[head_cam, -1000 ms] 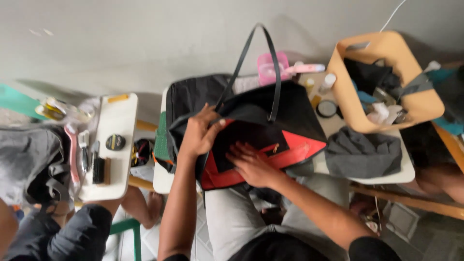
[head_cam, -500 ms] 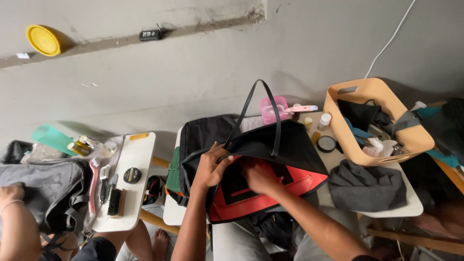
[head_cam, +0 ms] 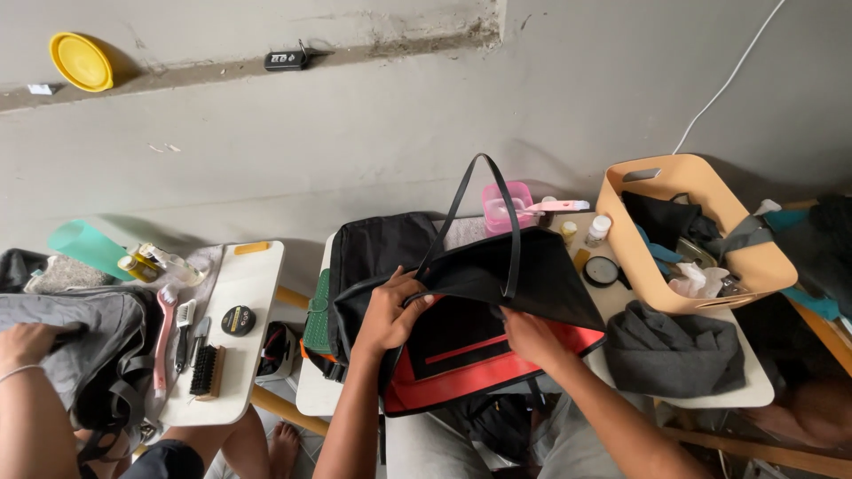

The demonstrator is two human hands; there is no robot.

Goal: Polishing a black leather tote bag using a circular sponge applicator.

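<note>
A black tote bag with a red lining and long black straps lies open on a white table in front of me. My left hand grips the bag's near left rim and holds the opening apart. My right hand reaches into the opening, its fingers partly hidden under the black flap, touching the red lining. A black case lies behind the bag.
A tan basket of cloths and bottles stands at right, a grey cloth beside it. A pink container and small jars sit behind the bag. At left another person's hand rests on a grey bag, beside a white tray with brushes.
The view has tilted up, so the bag sits lower in frame. My right hand has slid further right inside the bag; my left hand keeps its hold on the rim.
</note>
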